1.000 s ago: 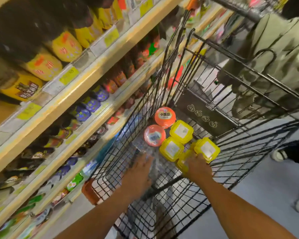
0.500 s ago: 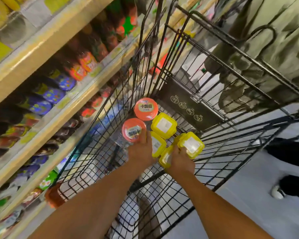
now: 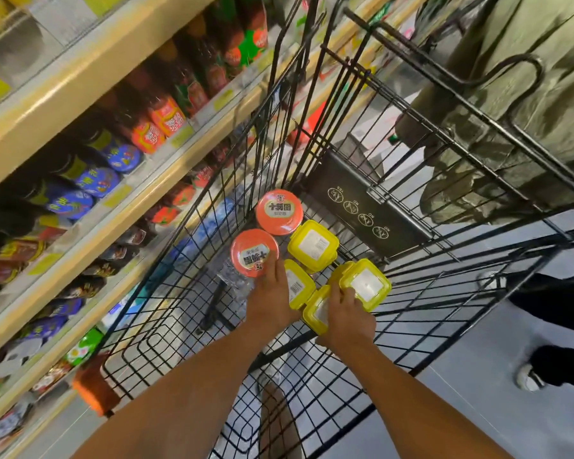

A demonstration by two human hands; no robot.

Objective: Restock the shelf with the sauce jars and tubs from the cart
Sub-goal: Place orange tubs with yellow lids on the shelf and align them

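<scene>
— How many in the cart (image 3: pixel 355 190) beside the shelf (image 3: pixel 63 97)?
— Two orange-lidded jars (image 3: pixel 279 212), four yellow tubs (image 3: pixel 313 245).
— And the hands?
— Left hand (image 3: pixel 272 299) lies against the nearer jar (image 3: pixel 254 251), fingertips on its lid; whether it grips cannot be told. Right hand (image 3: pixel 345 313) curls over the nearest tub (image 3: pixel 313 313), fingers touching the rightmost tub (image 3: pixel 367 284)

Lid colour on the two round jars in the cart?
Orange-red, both lids, each with a pale printed label in the middle. Head view, the only one.
</scene>
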